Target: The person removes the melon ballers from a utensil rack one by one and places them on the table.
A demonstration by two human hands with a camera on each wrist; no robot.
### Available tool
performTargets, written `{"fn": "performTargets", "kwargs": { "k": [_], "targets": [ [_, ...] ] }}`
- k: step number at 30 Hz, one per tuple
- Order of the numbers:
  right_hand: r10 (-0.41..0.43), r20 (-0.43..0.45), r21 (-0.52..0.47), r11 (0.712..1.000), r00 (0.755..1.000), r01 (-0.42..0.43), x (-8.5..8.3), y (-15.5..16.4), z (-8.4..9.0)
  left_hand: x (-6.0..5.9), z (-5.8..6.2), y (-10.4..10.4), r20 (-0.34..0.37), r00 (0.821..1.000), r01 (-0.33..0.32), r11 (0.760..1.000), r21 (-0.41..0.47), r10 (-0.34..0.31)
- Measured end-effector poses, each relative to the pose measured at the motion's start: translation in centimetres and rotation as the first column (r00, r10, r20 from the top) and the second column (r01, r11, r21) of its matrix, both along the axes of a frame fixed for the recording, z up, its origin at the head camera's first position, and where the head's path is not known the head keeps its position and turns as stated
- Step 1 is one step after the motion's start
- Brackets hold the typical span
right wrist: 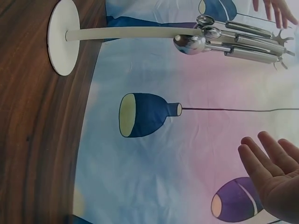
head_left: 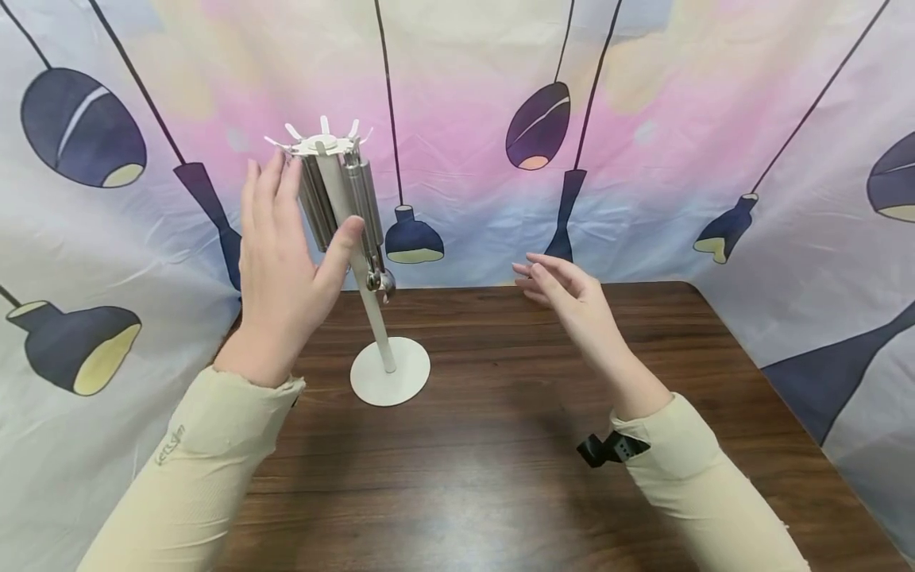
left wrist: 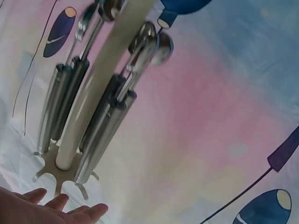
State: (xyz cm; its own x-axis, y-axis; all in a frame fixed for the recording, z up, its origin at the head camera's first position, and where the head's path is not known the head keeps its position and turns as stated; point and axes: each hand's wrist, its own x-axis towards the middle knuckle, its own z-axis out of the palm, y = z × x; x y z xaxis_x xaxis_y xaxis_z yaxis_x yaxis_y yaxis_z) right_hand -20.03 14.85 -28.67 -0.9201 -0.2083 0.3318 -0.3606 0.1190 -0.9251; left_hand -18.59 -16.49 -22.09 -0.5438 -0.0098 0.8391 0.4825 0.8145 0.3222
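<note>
A white stand (head_left: 389,373) with a round base and slim pole rises at the left of the table. Its top is a ring of curved hooks (head_left: 325,143). Several steel utensils (head_left: 366,199) with thick handles and shiny rounded heads hang from it, heads down; their exact kinds are hard to tell. My left hand (head_left: 282,238) is raised close beside the hooks and handles, fingers extended, holding nothing. In the left wrist view, the left fingertips (left wrist: 58,203) lie near the hooks. My right hand (head_left: 572,298) hovers over the table's right half, fingers loosely bent and holding nothing.
The dark wood-grain table (head_left: 486,445) reaches back to a hanging cloth (head_left: 465,119) printed with pendant lamps. Similar cloth hangs on both sides. A black strap device (head_left: 611,449) sits on my right wrist.
</note>
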Motion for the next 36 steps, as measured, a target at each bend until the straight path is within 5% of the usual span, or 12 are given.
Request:
{"fn": "performTargets", "kwargs": {
  "k": [19, 36],
  "targets": [
    [0.035, -0.014, -0.039, 0.999, 0.999, -0.035, -2.1, -3.5, 3.5, -3.2, 5.5, -0.8, 0.116, 0.992, 0.043, 0.994, 0.099, -0.055],
    [0.071, -0.041, 0.001, 0.997, 0.997, -0.071, -4.1, -6.8, 4.5, -4.4, 6.3, -1.5, 0.110, 0.990, 0.065, 0.983, 0.173, -0.085]
  ]
}}
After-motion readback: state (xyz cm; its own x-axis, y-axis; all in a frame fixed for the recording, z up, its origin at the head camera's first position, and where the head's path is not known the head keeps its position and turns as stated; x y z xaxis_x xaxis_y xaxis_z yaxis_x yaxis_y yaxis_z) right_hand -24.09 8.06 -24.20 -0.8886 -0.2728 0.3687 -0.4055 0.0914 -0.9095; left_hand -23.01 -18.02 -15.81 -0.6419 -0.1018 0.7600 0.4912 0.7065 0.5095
